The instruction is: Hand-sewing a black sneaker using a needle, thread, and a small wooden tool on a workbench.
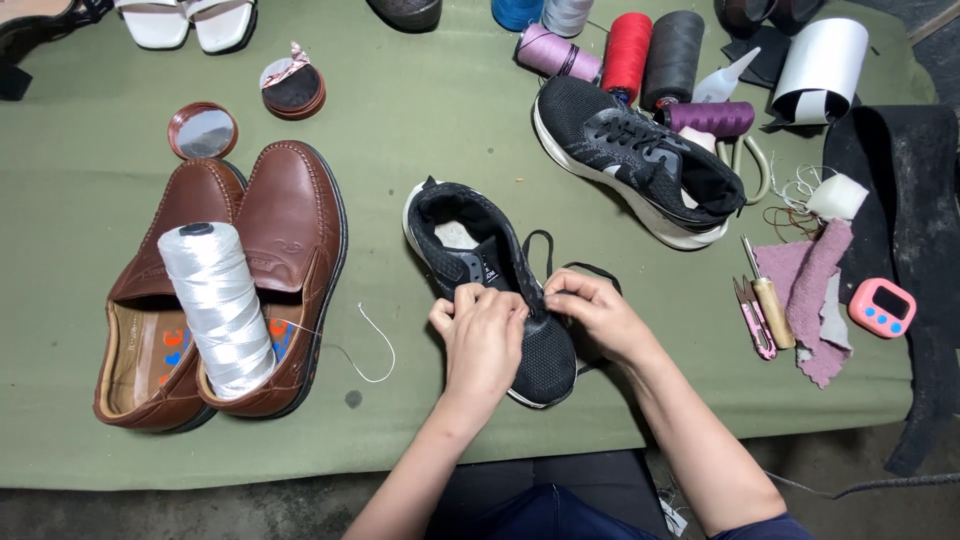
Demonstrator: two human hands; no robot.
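While both hands work at its laces, the black sneaker point(500, 290) lies near the middle of the green table point(420, 140), its long axis running from far-left to near-right, heel opening far and toe toward the near edge. The left hand point(482, 335) is curled over the lacing area, fingers closed on the lace or tongue. The right hand point(595, 315) pinches the black shoelace point(545, 250), which loops out toward the far side. Its mate, a second black sneaker point(640, 160), lies far right. A pair of brown loafers point(250, 270) sits at left with a white thread spool point(218, 305) resting on them. Coloured thread cones point(625, 50) stand at the far edge.
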